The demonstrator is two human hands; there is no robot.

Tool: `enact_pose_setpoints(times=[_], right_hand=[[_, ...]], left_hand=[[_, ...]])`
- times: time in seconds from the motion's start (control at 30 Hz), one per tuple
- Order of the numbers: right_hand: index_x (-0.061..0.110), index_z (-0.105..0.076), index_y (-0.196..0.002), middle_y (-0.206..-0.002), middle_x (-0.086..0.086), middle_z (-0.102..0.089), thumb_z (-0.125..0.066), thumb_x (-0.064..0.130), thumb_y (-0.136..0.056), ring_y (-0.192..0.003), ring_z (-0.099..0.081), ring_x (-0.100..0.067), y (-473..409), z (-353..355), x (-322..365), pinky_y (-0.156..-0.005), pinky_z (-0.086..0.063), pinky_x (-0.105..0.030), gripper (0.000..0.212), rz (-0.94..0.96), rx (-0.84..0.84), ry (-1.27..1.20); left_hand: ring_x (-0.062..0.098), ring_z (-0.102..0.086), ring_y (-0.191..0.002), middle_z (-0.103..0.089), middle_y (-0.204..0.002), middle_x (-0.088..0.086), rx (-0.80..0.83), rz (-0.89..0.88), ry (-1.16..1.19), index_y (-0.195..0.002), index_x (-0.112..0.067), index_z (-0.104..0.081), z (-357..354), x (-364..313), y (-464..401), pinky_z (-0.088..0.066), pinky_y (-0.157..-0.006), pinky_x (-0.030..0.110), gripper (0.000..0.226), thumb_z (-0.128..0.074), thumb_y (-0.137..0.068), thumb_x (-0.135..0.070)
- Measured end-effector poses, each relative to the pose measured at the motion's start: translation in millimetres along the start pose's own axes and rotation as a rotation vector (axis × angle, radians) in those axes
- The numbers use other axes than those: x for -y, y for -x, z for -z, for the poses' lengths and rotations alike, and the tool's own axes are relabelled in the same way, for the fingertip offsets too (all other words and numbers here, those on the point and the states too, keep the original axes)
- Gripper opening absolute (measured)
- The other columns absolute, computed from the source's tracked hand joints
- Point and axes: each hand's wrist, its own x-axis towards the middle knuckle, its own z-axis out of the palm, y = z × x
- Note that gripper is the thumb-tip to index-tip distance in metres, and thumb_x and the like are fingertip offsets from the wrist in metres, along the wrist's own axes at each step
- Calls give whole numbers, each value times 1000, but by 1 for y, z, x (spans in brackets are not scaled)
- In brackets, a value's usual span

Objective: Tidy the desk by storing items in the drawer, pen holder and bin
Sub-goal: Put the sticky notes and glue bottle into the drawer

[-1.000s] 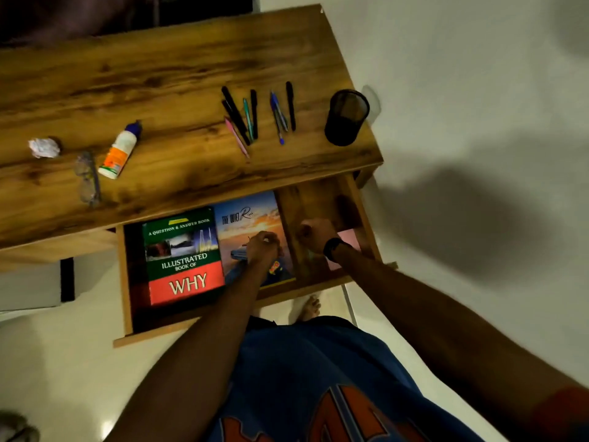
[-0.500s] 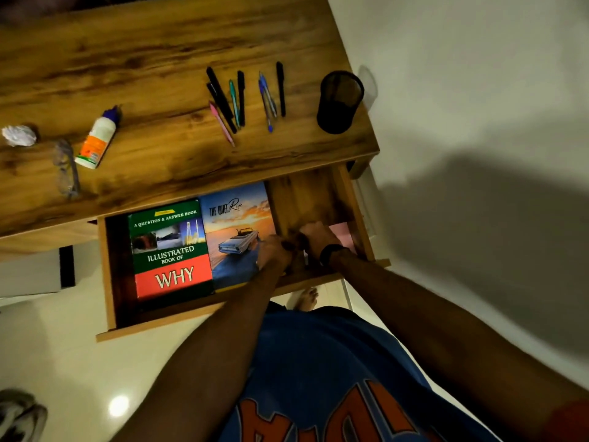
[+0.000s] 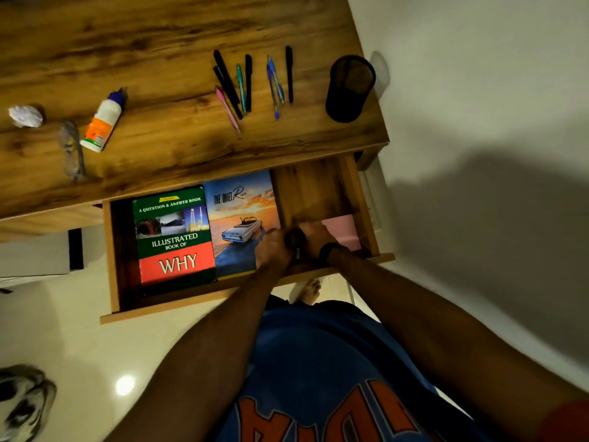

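- Both hands met inside the open drawer (image 3: 110, 250); the left hand (image 3: 274, 250) and right hand (image 3: 314, 232) were closed around a small dark object (image 3: 295, 239), too blurred to identify.
- Two books lay left of them, a pink pad (image 3: 342, 229) right.
- Pens (image 3: 248, 82), mesh pen holder (image 3: 350, 89), glue bottle (image 3: 102, 122), crumpled paper (image 3: 25, 115) and glasses (image 3: 71, 151) lay on the desk (image 3: 159, 43).

One view only, from the person's head, looking steeply down and forward. The brown wood-grain table (image 3: 178, 74) fills the upper frame, its open wooden drawer (image 3: 111, 256) sits at mid-frame, and both forearms reach in from the bottom edge. The blue shirt and pale tiled floor (image 3: 79, 346) lie nearest the lens; the white wall (image 3: 478, 74) runs along the right.
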Motion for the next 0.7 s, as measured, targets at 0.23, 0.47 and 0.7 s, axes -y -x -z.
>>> enact_pose_setpoints(times=[0.23,0.47,0.7], right_hand=[[9,-60,-110,-122,-16,-59,-59,6,-82,-113,-55,-36,-3,23,16,-92,-49,-43,28,129,-103,10],[16,-62,-109,-103,-7,-69,-62,19,-87,-92,-64,-29,-35,53,98,-78,-52,-40,22,330,-291,-30],[10,-59,-113,-97,-12,-67,-59,15,-88,-89,-61,-30,-73,43,205,-78,-51,-46,25,359,-258,-58]], left_hand=[[32,-61,-103,-59,-120,10,-90,-43,37,-113,-17,-63,29,20,1,-55,-82,44,26,-59,-88,-20],[38,-61,-102,-54,-126,12,-374,-189,32,-117,-16,-60,104,45,-17,-51,-70,43,31,-59,-86,-20],[41,-59,-95,-57,-116,18,-710,-166,65,-113,-11,-58,216,113,-48,-51,-75,44,31,-60,-84,-23]])
